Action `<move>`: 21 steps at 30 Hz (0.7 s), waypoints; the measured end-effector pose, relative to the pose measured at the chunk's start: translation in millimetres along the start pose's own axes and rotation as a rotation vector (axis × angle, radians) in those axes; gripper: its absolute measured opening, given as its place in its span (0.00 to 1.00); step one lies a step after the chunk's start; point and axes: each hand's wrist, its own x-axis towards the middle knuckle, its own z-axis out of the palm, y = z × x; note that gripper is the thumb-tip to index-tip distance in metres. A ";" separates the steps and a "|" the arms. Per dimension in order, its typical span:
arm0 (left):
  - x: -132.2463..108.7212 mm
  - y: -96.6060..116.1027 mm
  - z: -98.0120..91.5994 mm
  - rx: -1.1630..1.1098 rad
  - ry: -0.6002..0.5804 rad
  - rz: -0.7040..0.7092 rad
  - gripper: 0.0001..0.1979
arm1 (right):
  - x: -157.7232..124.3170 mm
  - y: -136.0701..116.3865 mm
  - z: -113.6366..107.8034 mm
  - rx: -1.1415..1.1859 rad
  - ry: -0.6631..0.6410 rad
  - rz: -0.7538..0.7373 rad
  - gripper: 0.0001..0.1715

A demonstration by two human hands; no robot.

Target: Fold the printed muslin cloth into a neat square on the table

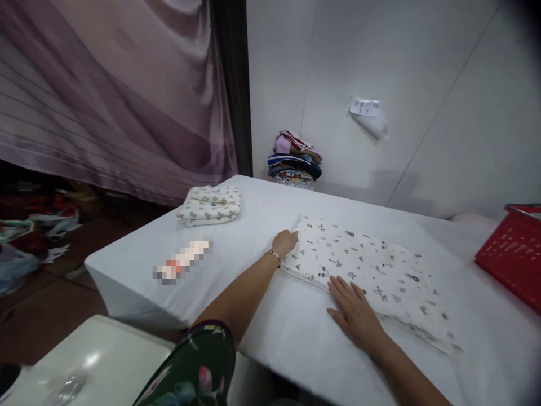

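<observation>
A white cloth with a small grey plant print [359,254] lies folded into a flat rectangle on the white-covered table [270,206]. At its left end, my left hand [285,243] has its fingers curled over the edge, gripping the fabric. My right hand [355,310] rests palm down along the near edge of the same cloth, its fingers stretched out. Farther left is a second folded cloth [211,204] with a similar print, apart from both hands.
A pixelated item [181,260] lies on the table's left side. A red basket [513,254] stands at the right edge. Behind the table is a stack of folded clothes [295,158] by the wall. A white stool or box top [97,358] is at the lower left.
</observation>
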 end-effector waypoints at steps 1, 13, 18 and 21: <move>3.1 3.2 0.7 -0.003 -0.002 -0.007 0.25 | -0.3 0.3 0.6 -0.001 0.004 -0.001 0.33; -7.5 15.9 11.1 0.178 0.176 0.205 0.21 | 6.1 -4.0 -11.7 0.067 -0.050 0.022 0.34; -3.8 7.3 24.9 0.278 0.161 0.492 0.28 | 10.6 -8.6 -26.7 0.148 -0.155 0.091 0.36; -0.8 0.0 33.1 0.293 0.070 0.439 0.31 | 13.9 -5.5 -43.7 0.292 -0.236 0.129 0.38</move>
